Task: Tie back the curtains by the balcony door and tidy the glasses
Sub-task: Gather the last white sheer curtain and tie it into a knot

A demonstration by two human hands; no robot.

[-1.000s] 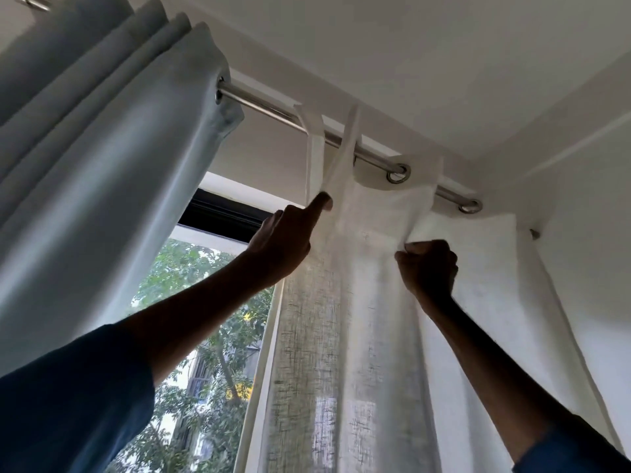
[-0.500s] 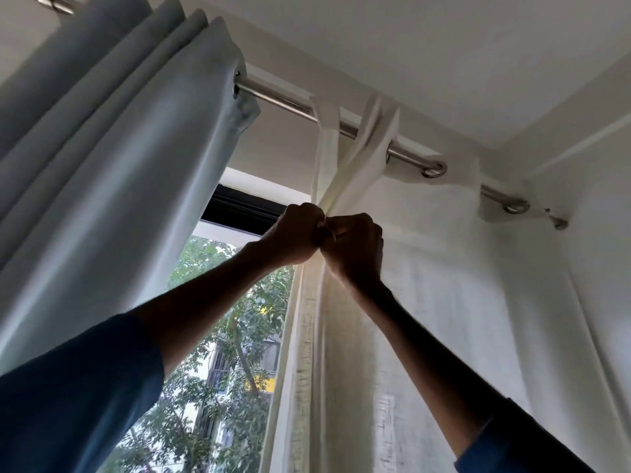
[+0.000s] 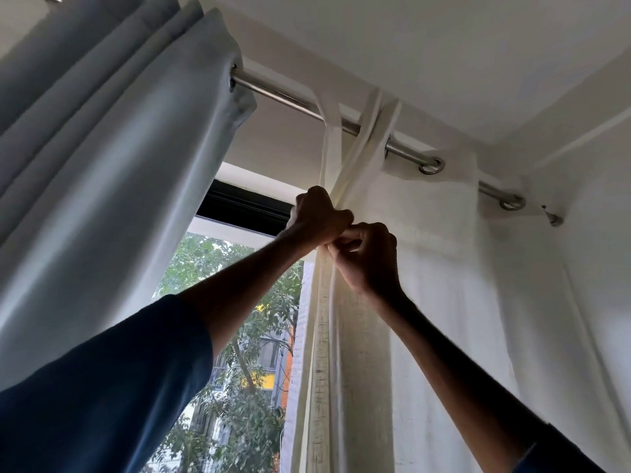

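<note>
- Fingers [image 3: 353,237] of the right hand [image 3: 370,264] were curled, pinching the two white cloth strips [image 3: 330,145] at their crossing. The left hand [image 3: 319,216] was fisted round the same spot, its knuckles touching the right hand.
- The thick grey curtain [image 3: 119,172] hung bunched at the left of the steel rod [image 3: 280,93].
- The sheer cream curtain [image 3: 444,302] hung at the right, its edge gathered beneath the hands.
- A second earlier the right hand had held a fold farther right. It had since crossed to meet the left, so a knot was probably being started.
- Both arms reached up, forearms converging just below the rod.
- No glasses were in view.
</note>
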